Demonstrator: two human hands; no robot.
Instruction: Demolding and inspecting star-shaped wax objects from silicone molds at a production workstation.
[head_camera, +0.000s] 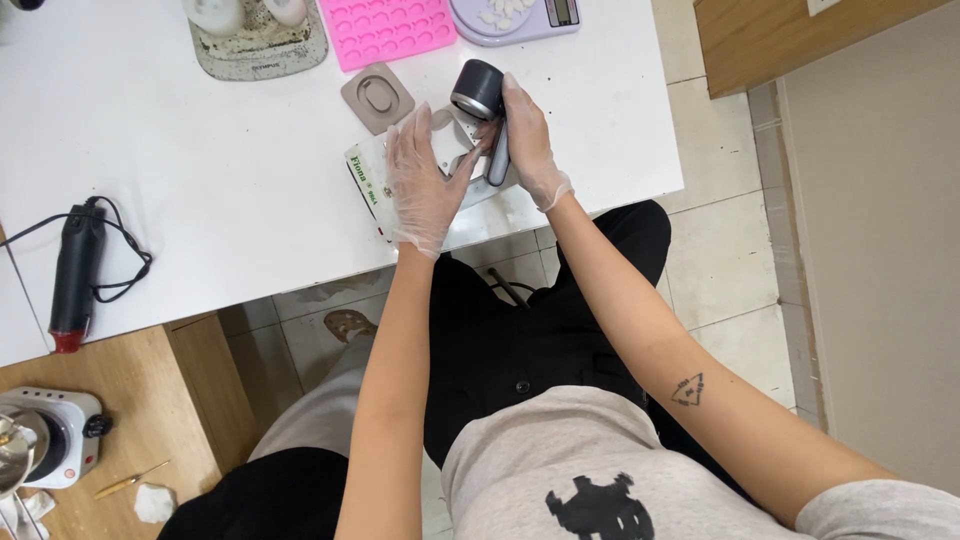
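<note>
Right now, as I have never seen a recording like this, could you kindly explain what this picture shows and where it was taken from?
There is one picture, taken by a camera worn on a seated person's head, looking down at their own two gloved hands over a white table. The right hand grips a dark cylindrical tool by its handle. The left hand rests flat on a small packet beneath it. Beyond lie a grey oval mould, a pink silicone mould and a lilac kitchen scale carrying white pieces. A black heat gun lies at the left.

Pink mould (387, 28), lilac scale (515, 20), white table (200, 170), black-and-red heat gun (75, 275).
</note>
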